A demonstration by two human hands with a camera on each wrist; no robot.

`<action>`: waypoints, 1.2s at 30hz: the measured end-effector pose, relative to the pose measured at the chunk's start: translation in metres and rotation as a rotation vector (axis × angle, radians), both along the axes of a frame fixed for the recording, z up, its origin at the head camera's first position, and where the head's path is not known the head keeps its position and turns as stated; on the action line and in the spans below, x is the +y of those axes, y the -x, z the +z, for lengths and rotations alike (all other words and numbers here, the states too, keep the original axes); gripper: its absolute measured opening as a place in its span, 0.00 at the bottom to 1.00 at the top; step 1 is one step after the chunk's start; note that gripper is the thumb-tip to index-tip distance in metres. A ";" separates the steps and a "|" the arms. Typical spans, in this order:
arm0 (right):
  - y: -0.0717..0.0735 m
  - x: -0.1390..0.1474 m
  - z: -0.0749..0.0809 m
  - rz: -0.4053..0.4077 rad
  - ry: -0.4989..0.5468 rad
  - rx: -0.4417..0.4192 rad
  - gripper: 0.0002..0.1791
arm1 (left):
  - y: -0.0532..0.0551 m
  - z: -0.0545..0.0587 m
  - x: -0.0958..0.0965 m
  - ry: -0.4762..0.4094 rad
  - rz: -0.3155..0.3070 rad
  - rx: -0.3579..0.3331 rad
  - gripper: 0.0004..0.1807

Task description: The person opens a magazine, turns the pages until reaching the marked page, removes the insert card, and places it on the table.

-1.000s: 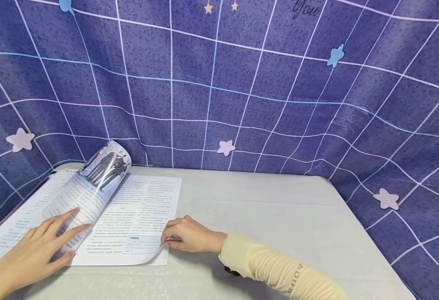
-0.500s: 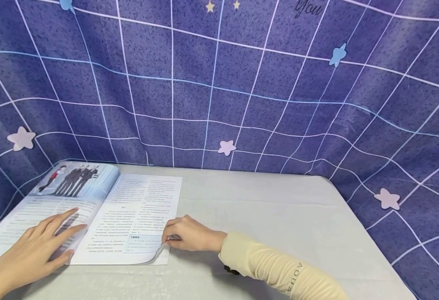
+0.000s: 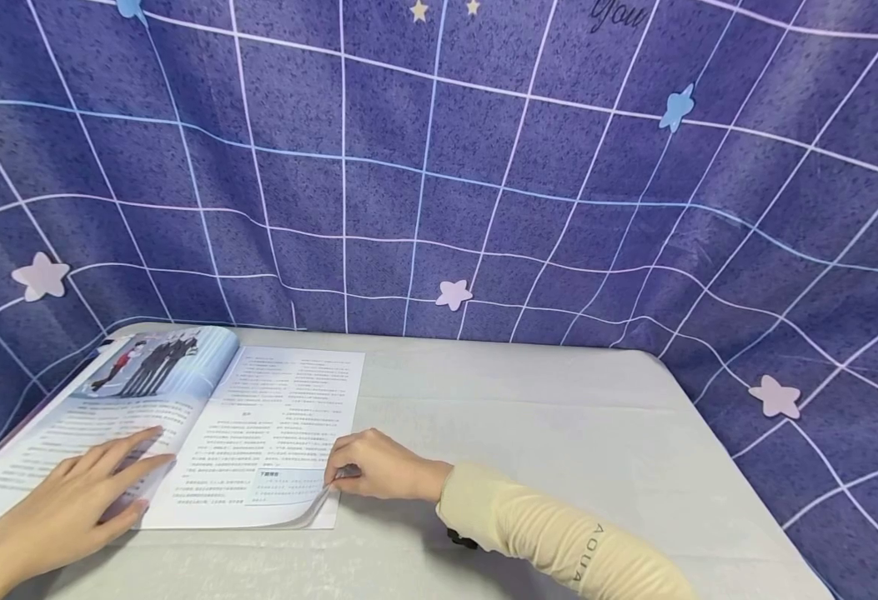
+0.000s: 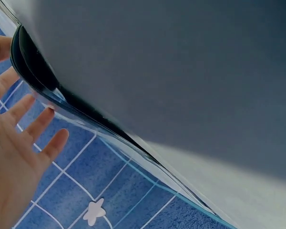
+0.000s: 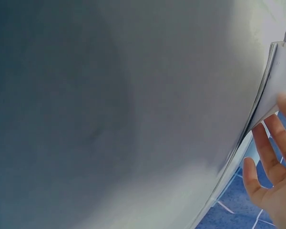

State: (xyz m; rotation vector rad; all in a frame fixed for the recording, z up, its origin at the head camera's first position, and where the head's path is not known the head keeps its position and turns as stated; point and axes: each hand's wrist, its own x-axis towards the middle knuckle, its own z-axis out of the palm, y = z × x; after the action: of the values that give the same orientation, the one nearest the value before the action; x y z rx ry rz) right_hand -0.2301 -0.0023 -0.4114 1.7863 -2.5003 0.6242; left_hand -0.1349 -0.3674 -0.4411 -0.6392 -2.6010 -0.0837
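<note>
A magazine (image 3: 288,417) lies open at the left of the table. Its left page (image 3: 48,442) has a picture of figures in dark suits along the top and bows up near the spine. My left hand (image 3: 71,504) rests on that page's lower part with fingers spread; in the left wrist view this hand (image 4: 19,133) shows straight fingers along the magazine's edge. My right hand (image 3: 378,467) pinches the near right corner of the right-hand page, which curls up off the sheet below. In the right wrist view a small stack of page edges (image 5: 263,90) sits between thumb and fingers of the right hand (image 5: 271,176).
A pale grey cloth covers the table (image 3: 529,433), which extends to the right of the magazine. Behind it hangs a blue curtain (image 3: 378,192) with white grid lines and stars. A cream sleeve (image 3: 559,542) covers the right forearm.
The picture page has gone from a raised curl over the spine down onto the left side. Its outer edge has since slid slightly right, showing pages beneath. Both hands stay nearly in place.
</note>
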 end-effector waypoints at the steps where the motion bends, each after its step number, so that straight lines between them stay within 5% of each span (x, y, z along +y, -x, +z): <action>1: 0.000 0.000 0.000 -0.002 0.001 -0.006 0.02 | 0.000 -0.001 0.000 -0.003 0.002 -0.004 0.29; 15: 0.001 0.000 -0.001 -0.030 0.006 -0.114 0.04 | -0.002 -0.004 0.004 -0.036 0.022 -0.016 0.37; 36: 0.001 0.001 -0.001 -0.033 0.017 -0.064 0.04 | -0.003 -0.005 0.004 -0.042 0.001 -0.046 0.43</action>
State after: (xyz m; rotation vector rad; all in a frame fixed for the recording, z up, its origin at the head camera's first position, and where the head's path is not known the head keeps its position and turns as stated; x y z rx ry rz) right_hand -0.2316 -0.0014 -0.4121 1.7433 -2.5511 0.7097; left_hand -0.1322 -0.3639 -0.4464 -0.6276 -2.6359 -0.1543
